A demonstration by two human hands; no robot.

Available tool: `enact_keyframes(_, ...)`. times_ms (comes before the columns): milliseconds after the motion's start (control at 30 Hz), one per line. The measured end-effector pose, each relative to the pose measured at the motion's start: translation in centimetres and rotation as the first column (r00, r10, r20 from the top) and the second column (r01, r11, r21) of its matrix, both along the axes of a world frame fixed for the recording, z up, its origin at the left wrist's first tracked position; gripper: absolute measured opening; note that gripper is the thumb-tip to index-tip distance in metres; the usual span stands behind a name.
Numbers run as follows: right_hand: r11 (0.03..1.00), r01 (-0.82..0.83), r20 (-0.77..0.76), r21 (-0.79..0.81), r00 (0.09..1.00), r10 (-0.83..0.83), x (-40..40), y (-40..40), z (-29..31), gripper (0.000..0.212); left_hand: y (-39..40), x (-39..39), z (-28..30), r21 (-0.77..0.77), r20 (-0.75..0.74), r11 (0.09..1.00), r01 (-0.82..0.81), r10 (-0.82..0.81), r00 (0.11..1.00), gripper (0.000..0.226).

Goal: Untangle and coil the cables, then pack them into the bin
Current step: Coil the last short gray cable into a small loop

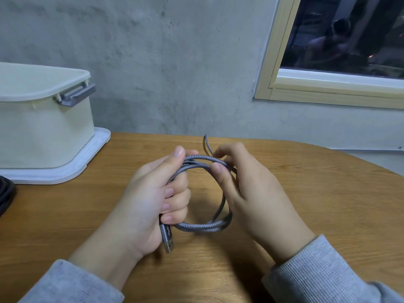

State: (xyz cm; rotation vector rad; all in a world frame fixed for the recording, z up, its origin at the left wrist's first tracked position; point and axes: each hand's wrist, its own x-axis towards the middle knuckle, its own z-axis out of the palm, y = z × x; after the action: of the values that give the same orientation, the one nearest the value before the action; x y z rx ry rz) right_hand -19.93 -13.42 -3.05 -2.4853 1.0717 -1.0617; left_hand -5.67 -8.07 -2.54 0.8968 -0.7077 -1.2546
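A grey braided USB cable is wound into a small coil held above the wooden table. My left hand grips the coil's left side, fingers curled round the strands, with the metal USB plug sticking out below the palm. My right hand pinches the top right of the coil between thumb and fingers. A short loose cable end pokes up behind the right fingers. The cream bin stands at the far left with its lid on.
The bin has a grey latch and rests on a white tray-like base. A dark cable bundle lies at the table's left edge. A concrete wall and a window frame rise behind the table.
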Motion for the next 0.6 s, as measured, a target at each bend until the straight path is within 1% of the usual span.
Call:
enact_keyframes(67, 0.998, -0.013, -0.005, -0.068, 1.0, 0.013, 0.07, -0.16, -0.06, 0.022, 0.04, 0.09, -0.06, 0.02, 0.001, 0.998, 0.064, -0.064, 0.998, 0.029)
enact_keyframes(133, 0.997, -0.047, 0.012, -0.062, 0.999, 0.047, -0.18, -0.23, 0.0, 0.025, 0.06, 0.22, -0.18, 0.046, 0.01, 0.992, 0.119, -0.119, 0.993, 0.042)
enact_keyframes(200, 0.995, -0.083, -0.003, -0.058, 0.997, 0.083, -0.3, -0.04, 0.14, 0.031, 0.05, 0.31, -0.15, 0.058, 0.015, 0.989, 0.139, -0.14, 0.99, 0.047)
enact_keyframes(233, 0.994, -0.1, -0.004, -0.049, 0.995, 0.1, -0.33, 0.05, 0.19, 0.03, 0.05, 0.41, -0.21, 0.048, 0.012, 0.988, 0.146, -0.147, 0.989, 0.047)
enact_keyframes(333, 0.992, -0.116, 0.037, -0.055, 0.992, 0.118, -0.22, 0.12, 0.25, 0.023, 0.08, 0.32, -0.05, 0.022, -0.042, 0.985, 0.169, -0.168, 0.985, 0.035)
enact_keyframes(400, 0.994, -0.1, 0.05, -0.054, 0.993, 0.103, -0.15, 0.02, 0.15, 0.023, 0.2, 0.12, -0.03, 0.014, -0.065, 0.978, 0.206, -0.205, 0.977, 0.035)
enact_keyframes(467, 0.995, -0.087, 0.035, -0.042, 0.996, 0.088, -0.14, 0.02, 0.06, 0.025, 0.22, -0.03, -0.1, 0.003, -0.083, 0.979, 0.205, -0.204, 0.975, 0.032)
enact_keyframes(600, 0.997, -0.074, -0.031, -0.031, 0.997, 0.073, -0.07, 0.11, 0.06, 0.03, 0.3, 0.17, -0.03, -0.017, -0.083, 0.985, 0.17, -0.171, 0.982, 0.033)
